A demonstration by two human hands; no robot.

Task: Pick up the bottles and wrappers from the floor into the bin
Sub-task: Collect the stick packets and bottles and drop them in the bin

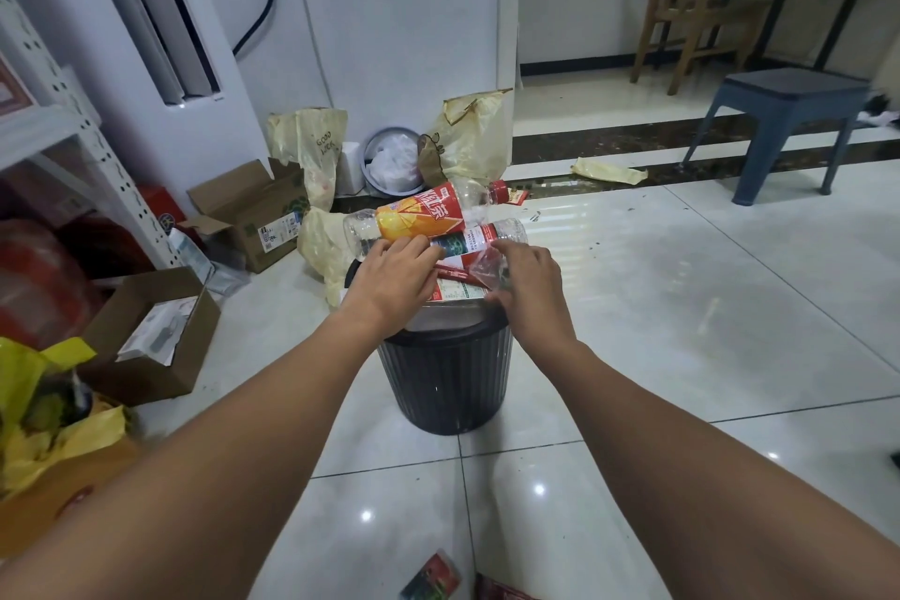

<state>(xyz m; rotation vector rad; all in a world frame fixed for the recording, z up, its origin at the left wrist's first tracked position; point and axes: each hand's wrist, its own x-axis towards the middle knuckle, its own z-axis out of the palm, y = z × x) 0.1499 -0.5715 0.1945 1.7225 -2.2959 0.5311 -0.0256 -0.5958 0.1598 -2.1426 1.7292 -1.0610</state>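
Over black bin [445, 385] at my 12 o'clock, both hands work at bottle pile. Left hand [389, 280] curls fingers round clear end of orange-label bottle [419, 214]; bottle lies crosswise above rim, red cap toward 2 o'clock. I see green-label bottle [467, 240] just under it, between hands. Right hand [528, 287] grips crushed clear bottle [487, 269] at rim's 3 o'clock side. Red-green wrapper [431, 577] on floor at 6 o'clock, well apart from hands. Yellow wrapper [609, 171] on floor at 1 o'clock, near blue stool [784, 112].
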